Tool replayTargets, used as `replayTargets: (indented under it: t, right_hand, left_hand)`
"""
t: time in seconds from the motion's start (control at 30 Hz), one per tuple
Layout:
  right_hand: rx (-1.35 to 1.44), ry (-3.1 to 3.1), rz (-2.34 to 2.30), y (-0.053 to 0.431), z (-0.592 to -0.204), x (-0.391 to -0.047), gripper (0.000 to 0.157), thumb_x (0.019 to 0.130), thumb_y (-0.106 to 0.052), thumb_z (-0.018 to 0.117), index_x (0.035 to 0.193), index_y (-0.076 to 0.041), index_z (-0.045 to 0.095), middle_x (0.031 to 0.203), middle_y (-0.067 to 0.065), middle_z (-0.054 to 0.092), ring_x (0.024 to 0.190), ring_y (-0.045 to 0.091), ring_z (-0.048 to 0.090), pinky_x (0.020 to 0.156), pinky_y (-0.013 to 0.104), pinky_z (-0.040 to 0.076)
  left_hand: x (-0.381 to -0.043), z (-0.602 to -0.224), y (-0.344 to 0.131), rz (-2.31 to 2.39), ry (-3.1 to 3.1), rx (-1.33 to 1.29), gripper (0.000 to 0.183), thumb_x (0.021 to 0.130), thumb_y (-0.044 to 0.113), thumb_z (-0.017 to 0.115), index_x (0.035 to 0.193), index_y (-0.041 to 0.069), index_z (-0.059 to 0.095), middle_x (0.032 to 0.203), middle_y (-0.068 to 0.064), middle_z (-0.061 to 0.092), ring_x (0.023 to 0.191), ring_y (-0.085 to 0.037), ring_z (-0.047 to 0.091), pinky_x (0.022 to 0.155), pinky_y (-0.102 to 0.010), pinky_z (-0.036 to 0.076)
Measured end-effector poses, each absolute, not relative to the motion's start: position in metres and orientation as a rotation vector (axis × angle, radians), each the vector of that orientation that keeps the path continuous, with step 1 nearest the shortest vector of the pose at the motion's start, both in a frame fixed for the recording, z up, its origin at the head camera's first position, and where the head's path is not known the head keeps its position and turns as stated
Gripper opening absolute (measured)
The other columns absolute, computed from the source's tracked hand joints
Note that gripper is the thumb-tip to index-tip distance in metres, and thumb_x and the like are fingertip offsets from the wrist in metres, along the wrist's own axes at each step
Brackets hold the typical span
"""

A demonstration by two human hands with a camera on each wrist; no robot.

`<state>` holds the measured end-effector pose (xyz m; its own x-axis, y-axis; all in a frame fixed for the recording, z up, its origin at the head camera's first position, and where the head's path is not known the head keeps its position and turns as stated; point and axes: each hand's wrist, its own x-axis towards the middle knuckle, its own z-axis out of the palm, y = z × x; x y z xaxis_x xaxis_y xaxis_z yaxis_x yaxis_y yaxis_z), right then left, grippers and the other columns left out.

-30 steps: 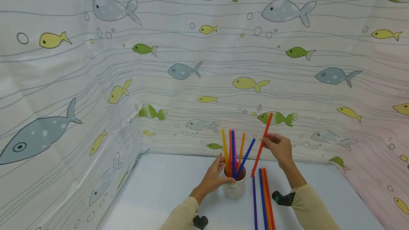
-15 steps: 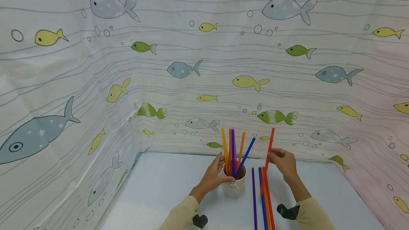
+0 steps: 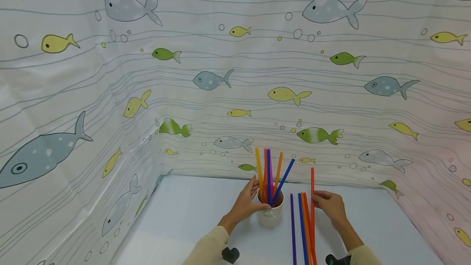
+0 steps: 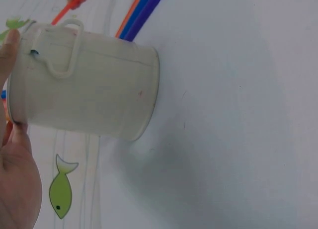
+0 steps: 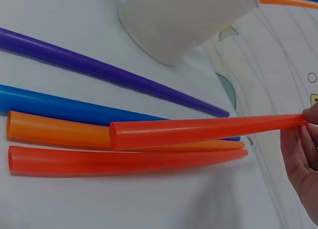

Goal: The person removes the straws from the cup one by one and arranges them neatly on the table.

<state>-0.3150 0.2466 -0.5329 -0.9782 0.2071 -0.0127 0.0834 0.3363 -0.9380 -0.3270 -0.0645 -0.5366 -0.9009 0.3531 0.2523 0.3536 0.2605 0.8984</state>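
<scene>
In the head view my left hand [image 3: 244, 199] holds a white mug [image 3: 269, 221] by its rim, thumb at the front and fingers behind. Several coloured straws stand in it, among them a yellow straw [image 3: 259, 169] and a leaning blue straw [image 3: 285, 177]. My right hand [image 3: 331, 207] pinches a red straw [image 5: 198, 132] near one end. Its other end overlaps the row of straws on the table in the right wrist view. That row has a purple straw [image 5: 114, 72], a blue straw [image 5: 59, 104], an orange straw [image 5: 54, 128] and another red straw [image 5: 99, 162].
The white table [image 3: 191, 220] carries the mug and the row of straws to its right. A fish-patterned sheet [image 3: 206, 109] hangs behind and along both sides. Dark wrist devices, such as the left one [image 3: 230, 255], sit at both sleeves.
My right hand has moved right and down with the red straw, from beside the mug to over the row of straws. The straw is now more upright in view. My left hand stays on the mug.
</scene>
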Motion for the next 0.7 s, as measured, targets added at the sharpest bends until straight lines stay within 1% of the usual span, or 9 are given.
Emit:
replayTargets:
  t: [0.1,0.4,0.53,0.7]
  right_hand:
    - [-0.298,-2.485,1.754,0.248,-0.541,-0.312,0.038,0.093,-0.018,0.067,0.117,0.011,0.063,0.105,0.021,0.068,0.083,0.022,0.07,0.079,0.038,0.059]
    - [-0.37,-2.529,1.772,0.253,-0.555,-0.307,0.039,0.092,-0.017,0.067,0.116,0.013,0.062,0.104,0.022,0.068,0.081,0.022,0.07,0.074,0.036,0.06]
    - [-0.379,-2.534,1.773,0.255,-0.56,-0.304,0.039,0.091,-0.015,0.068,0.115,0.015,0.062,0.101,0.022,0.068,0.079,0.023,0.07,0.07,0.035,0.06]
    - [-0.418,-2.555,1.753,0.257,-0.566,-0.303,0.036,0.091,-0.014,0.067,0.114,0.013,0.063,0.1,0.021,0.068,0.078,0.021,0.069,0.069,0.034,0.06]
  left_hand:
    - [-0.327,-0.537,-0.065,-1.774,-2.486,-0.706,0.106,0.079,0.023,0.082,0.157,0.008,0.011,0.147,-0.012,0.041,0.137,-0.023,0.04,0.108,-0.03,0.036]
    - [-0.327,-0.537,-0.065,-1.76,-2.525,-0.655,0.107,0.079,0.025,0.082,0.157,0.013,0.011,0.147,-0.008,0.041,0.137,-0.02,0.04,0.108,-0.028,0.035]
    - [-0.327,-0.537,-0.064,-1.751,-2.522,-0.658,0.107,0.079,0.025,0.082,0.157,0.012,0.011,0.147,-0.009,0.041,0.137,-0.021,0.04,0.108,-0.029,0.036]
    - [-0.328,-0.538,-0.063,-1.738,-2.522,-0.668,0.107,0.079,0.026,0.082,0.157,0.012,0.011,0.146,-0.009,0.042,0.137,-0.021,0.04,0.108,-0.029,0.036]
